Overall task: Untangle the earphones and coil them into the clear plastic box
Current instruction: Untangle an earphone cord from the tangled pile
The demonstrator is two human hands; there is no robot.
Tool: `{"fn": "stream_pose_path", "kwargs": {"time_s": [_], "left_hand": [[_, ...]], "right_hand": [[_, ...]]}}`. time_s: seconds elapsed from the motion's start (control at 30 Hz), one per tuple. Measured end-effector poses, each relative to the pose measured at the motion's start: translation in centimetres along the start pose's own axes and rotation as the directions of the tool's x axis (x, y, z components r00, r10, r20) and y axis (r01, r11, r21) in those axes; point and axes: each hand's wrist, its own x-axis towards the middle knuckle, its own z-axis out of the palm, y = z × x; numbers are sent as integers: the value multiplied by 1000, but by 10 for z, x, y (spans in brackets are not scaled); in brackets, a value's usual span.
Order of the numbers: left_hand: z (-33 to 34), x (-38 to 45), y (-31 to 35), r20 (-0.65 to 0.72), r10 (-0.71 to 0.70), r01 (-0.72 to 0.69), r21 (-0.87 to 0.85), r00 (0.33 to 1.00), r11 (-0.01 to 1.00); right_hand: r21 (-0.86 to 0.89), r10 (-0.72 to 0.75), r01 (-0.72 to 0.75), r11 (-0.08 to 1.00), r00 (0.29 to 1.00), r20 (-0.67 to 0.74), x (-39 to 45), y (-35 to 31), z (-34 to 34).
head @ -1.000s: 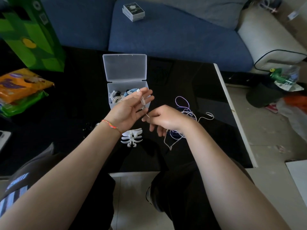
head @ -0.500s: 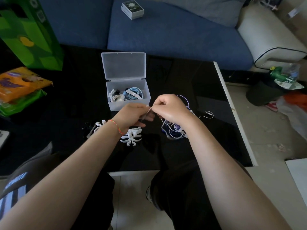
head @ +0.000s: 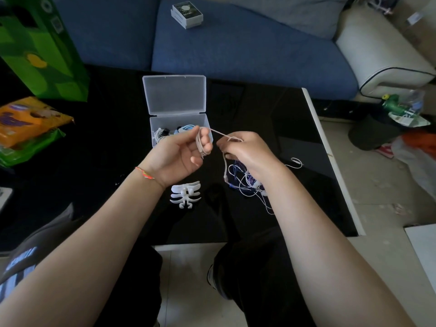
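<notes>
While two hands [head: 179,154] [head: 247,153] wind one cord [head: 218,132] — one box [head: 174,95] open.

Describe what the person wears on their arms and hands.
Both forearms are bare, with no sleeves reaching them and no gloves. The left hand has a thin braided bracelet at the wrist, orange-red with a touch of yellow. The right hand and its wrist show no ring, watch or band.

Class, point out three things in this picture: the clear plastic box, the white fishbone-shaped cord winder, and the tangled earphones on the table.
clear plastic box [head: 174,94], head view, on its open lid.
fishbone cord winder [head: 185,194], head view, on its spine.
tangled earphones [head: 245,182], head view, on the knotted wires below the right wrist.
</notes>
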Motion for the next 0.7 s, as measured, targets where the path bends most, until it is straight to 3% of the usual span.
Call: {"fn": "stream_pose_path", "kwargs": {"time_s": [0.13, 0.2, 0.3, 0.37, 0.47, 0.53, 0.6, 0.63, 0.7], "left_hand": [[-10, 5, -2, -230, -60, 74, 51, 971, 996], [-15, 8, -6, -331, -72, 119, 123, 941, 985], [-18, 11, -9, -413, -74, 154, 165, 908, 974], [-21, 12, -8, -460, -63, 151, 157, 885, 976], [-24, 13, -7, -512, -45, 157, 177, 858, 972], [-23, 13, -7, -492, -52, 188, 230, 869, 955], [-19, 13, -8, -434, -94, 247, 311, 896, 918], [-16, 13, -9, -409, -118, 277, 355, 905, 893], [-11, 12, -12, -373, -151, 317, 437, 915, 842]], "right_hand": [[368, 81, -87, 926, 996, 31, 0, -6, -5], [414, 144, -157, 897, 988, 61, 0, -8, -6], [244, 228, -198, 950, 968, -105, 5, 1, -11], [-21, 177, -193, 981, 936, -303, 9, 8, -19], [-517, -31, -228, 825, 895, -445, 7, 11, -26], [-675, -59, -262, 689, 909, -413, 2, 12, -25], [-797, -66, -188, 573, 959, -274, 2, 14, -20], [-813, -82, -116, 571, 977, -197, 3, 14, -16], [-673, -122, 39, 738, 989, -77, 2, 9, -8]]}}
